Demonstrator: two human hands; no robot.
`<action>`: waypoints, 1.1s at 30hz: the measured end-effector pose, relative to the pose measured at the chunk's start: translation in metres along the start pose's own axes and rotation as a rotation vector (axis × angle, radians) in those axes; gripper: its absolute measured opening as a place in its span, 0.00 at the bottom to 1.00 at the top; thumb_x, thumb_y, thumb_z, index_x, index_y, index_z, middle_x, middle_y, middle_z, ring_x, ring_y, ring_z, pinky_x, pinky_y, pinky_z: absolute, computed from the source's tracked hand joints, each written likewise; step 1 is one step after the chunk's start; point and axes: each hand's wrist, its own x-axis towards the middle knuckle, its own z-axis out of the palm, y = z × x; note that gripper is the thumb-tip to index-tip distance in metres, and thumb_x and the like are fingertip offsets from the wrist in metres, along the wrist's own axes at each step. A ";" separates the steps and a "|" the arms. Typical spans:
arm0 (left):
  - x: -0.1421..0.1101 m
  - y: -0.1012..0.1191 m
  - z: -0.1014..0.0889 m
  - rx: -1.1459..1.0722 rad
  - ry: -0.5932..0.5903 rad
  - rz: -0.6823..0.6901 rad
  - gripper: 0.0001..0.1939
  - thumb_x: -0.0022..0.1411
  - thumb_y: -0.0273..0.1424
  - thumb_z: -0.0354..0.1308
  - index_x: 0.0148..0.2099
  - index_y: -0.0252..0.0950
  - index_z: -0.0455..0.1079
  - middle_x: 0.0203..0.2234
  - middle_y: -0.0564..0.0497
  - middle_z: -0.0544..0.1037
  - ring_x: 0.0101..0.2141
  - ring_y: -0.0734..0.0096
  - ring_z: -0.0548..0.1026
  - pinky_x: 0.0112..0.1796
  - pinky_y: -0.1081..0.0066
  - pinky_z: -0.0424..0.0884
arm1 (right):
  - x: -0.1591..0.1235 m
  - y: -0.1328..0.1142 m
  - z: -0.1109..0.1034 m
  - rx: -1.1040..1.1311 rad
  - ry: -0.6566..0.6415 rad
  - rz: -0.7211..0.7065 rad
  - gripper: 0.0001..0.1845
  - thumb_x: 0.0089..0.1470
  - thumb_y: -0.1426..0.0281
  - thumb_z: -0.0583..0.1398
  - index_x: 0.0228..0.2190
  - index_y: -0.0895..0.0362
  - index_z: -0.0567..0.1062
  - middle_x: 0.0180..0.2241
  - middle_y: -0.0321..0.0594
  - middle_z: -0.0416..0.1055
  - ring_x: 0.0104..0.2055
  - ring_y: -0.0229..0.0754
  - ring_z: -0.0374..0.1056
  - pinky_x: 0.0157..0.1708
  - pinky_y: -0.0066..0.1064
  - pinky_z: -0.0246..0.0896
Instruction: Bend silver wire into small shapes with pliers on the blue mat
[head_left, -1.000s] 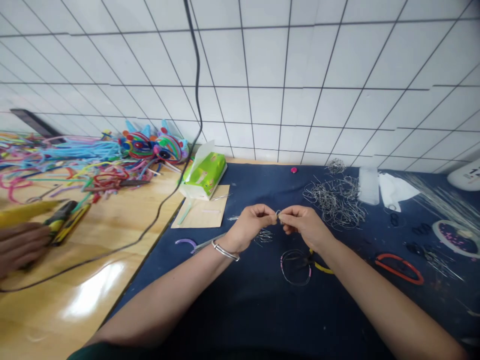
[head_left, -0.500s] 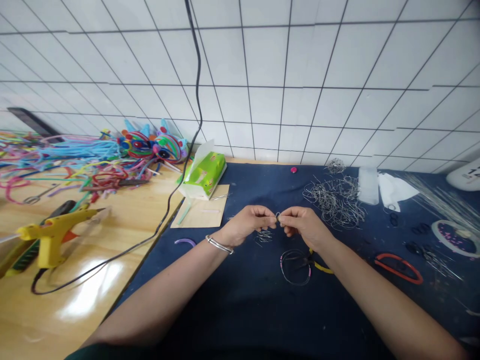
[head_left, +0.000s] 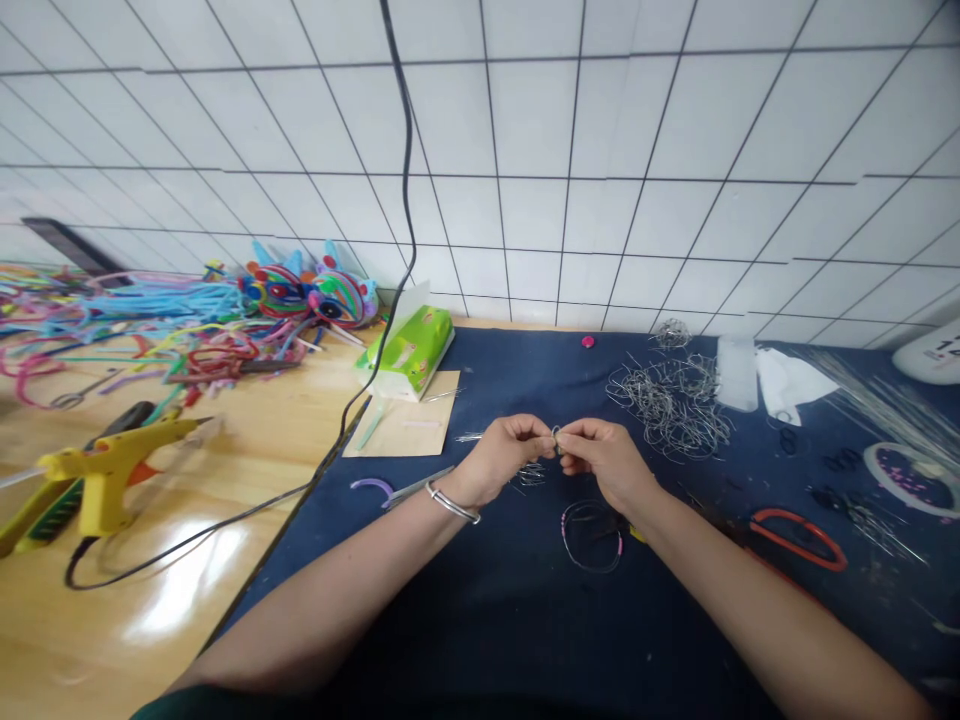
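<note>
My left hand (head_left: 510, 455) and my right hand (head_left: 600, 455) meet fingertip to fingertip above the dark blue cloth (head_left: 480, 620). Both pinch a small loop of thin wire (head_left: 556, 434), whose finer shape is too small to make out. Beneath the hands lies a little pile of short wire pieces (head_left: 531, 474). Closer to me rests a thin wire ring with pink beads (head_left: 592, 537). My right wrist partly covers a tool with yellow handles (head_left: 637, 534). To the right is a large tangle of bent wires (head_left: 671, 400).
Left, a yellow glue gun (head_left: 105, 465) lies on the wooden table (head_left: 247, 540) beside colourful pipe cleaners (head_left: 172, 300). A black cable (head_left: 409, 150) hangs down across a green tissue pack (head_left: 412, 350). At right are red-handled pliers (head_left: 799, 537) and a bead dish (head_left: 874, 465).
My left hand and forearm have shifted slightly right, the right hand a little down. The wire loop stays pinched between them. The black cable has swung slightly right.
</note>
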 end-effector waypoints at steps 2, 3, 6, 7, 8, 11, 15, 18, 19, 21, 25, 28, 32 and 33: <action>0.000 -0.001 0.003 -0.014 0.024 0.013 0.06 0.50 0.30 0.59 0.29 0.31 0.68 0.21 0.53 0.71 0.22 0.81 0.64 0.25 0.77 0.59 | -0.001 0.001 0.002 0.011 0.024 -0.008 0.12 0.42 0.63 0.62 0.26 0.60 0.73 0.20 0.36 0.69 0.21 0.34 0.64 0.22 0.27 0.63; -0.001 -0.002 0.004 -0.022 0.035 0.019 0.06 0.50 0.30 0.59 0.28 0.31 0.68 0.20 0.54 0.70 0.22 0.81 0.63 0.25 0.77 0.59 | -0.001 0.001 0.003 0.017 0.037 -0.011 0.12 0.42 0.63 0.62 0.26 0.60 0.73 0.20 0.36 0.69 0.21 0.34 0.64 0.22 0.27 0.63; -0.001 -0.003 0.008 -0.049 0.057 0.029 0.07 0.50 0.30 0.59 0.28 0.31 0.67 0.19 0.55 0.69 0.21 0.81 0.63 0.25 0.77 0.59 | -0.002 0.002 0.006 0.047 0.076 -0.016 0.11 0.42 0.64 0.63 0.25 0.60 0.73 0.20 0.36 0.69 0.20 0.33 0.64 0.22 0.27 0.63; -0.001 -0.004 0.009 -0.056 0.061 0.031 0.07 0.50 0.30 0.59 0.27 0.31 0.67 0.19 0.55 0.69 0.22 0.81 0.63 0.25 0.77 0.59 | -0.003 0.003 0.006 0.056 0.085 -0.017 0.11 0.41 0.64 0.63 0.25 0.60 0.73 0.20 0.35 0.69 0.20 0.33 0.64 0.22 0.27 0.63; -0.001 -0.004 0.010 -0.061 0.065 0.035 0.07 0.50 0.30 0.59 0.28 0.31 0.67 0.19 0.55 0.69 0.22 0.81 0.64 0.26 0.77 0.59 | -0.003 0.003 0.007 0.063 0.093 -0.018 0.11 0.41 0.64 0.63 0.25 0.60 0.73 0.20 0.35 0.68 0.21 0.33 0.64 0.22 0.27 0.63; -0.001 -0.007 0.012 -0.059 0.082 0.051 0.07 0.50 0.30 0.59 0.28 0.31 0.67 0.20 0.55 0.70 0.23 0.80 0.65 0.27 0.76 0.61 | -0.004 0.005 0.008 0.077 0.105 -0.024 0.11 0.41 0.64 0.63 0.25 0.60 0.73 0.21 0.35 0.68 0.22 0.33 0.64 0.23 0.27 0.63; -0.001 -0.012 0.014 -0.022 0.108 0.070 0.07 0.51 0.30 0.58 0.28 0.31 0.66 0.22 0.54 0.70 0.24 0.78 0.67 0.29 0.75 0.62 | -0.005 0.007 0.009 0.086 0.114 -0.033 0.11 0.42 0.63 0.63 0.25 0.60 0.73 0.21 0.35 0.68 0.23 0.33 0.64 0.23 0.27 0.63; -0.001 -0.011 0.014 0.008 0.105 0.074 0.07 0.52 0.31 0.58 0.28 0.31 0.66 0.22 0.54 0.70 0.24 0.78 0.67 0.29 0.75 0.63 | -0.005 0.007 0.010 0.084 0.113 -0.037 0.12 0.42 0.63 0.63 0.26 0.60 0.73 0.21 0.35 0.68 0.23 0.33 0.64 0.23 0.27 0.63; -0.002 -0.009 0.013 0.027 0.095 0.074 0.07 0.52 0.31 0.57 0.28 0.31 0.66 0.22 0.54 0.71 0.24 0.78 0.67 0.29 0.75 0.63 | -0.006 0.007 0.010 0.081 0.113 -0.039 0.12 0.42 0.63 0.62 0.26 0.60 0.73 0.21 0.35 0.68 0.23 0.33 0.63 0.23 0.27 0.62; -0.002 -0.002 0.006 0.105 0.047 0.076 0.08 0.54 0.32 0.56 0.28 0.32 0.66 0.23 0.53 0.72 0.25 0.78 0.67 0.29 0.75 0.63 | -0.006 0.004 0.010 0.047 0.096 -0.063 0.11 0.43 0.63 0.62 0.26 0.59 0.73 0.22 0.35 0.68 0.23 0.33 0.63 0.23 0.27 0.62; -0.001 0.022 -0.021 0.467 -0.152 0.102 0.07 0.55 0.31 0.53 0.32 0.33 0.70 0.26 0.52 0.74 0.27 0.75 0.69 0.30 0.75 0.63 | -0.005 -0.004 0.007 -0.254 0.012 -0.200 0.10 0.49 0.64 0.57 0.29 0.57 0.73 0.22 0.34 0.67 0.23 0.33 0.63 0.25 0.27 0.60; 0.000 0.038 -0.048 0.743 -0.207 0.164 0.09 0.57 0.29 0.49 0.34 0.36 0.71 0.28 0.53 0.75 0.30 0.75 0.70 0.32 0.75 0.62 | -0.006 -0.008 0.004 -0.623 -0.037 -0.361 0.07 0.51 0.68 0.56 0.29 0.55 0.74 0.25 0.34 0.69 0.28 0.34 0.65 0.31 0.28 0.59; 0.001 0.043 -0.074 1.194 -0.109 0.216 0.10 0.57 0.29 0.48 0.32 0.36 0.71 0.27 0.51 0.75 0.29 0.72 0.70 0.31 0.74 0.61 | -0.007 -0.005 0.009 -1.033 -0.140 -0.546 0.09 0.54 0.72 0.53 0.29 0.55 0.74 0.30 0.36 0.69 0.33 0.35 0.65 0.35 0.27 0.57; 0.002 0.041 -0.078 1.296 -0.090 0.217 0.10 0.57 0.29 0.49 0.32 0.36 0.71 0.27 0.50 0.75 0.30 0.70 0.70 0.31 0.73 0.61 | -0.008 -0.003 0.010 -1.103 -0.160 -0.562 0.10 0.54 0.72 0.53 0.29 0.55 0.74 0.30 0.37 0.69 0.33 0.35 0.64 0.35 0.27 0.57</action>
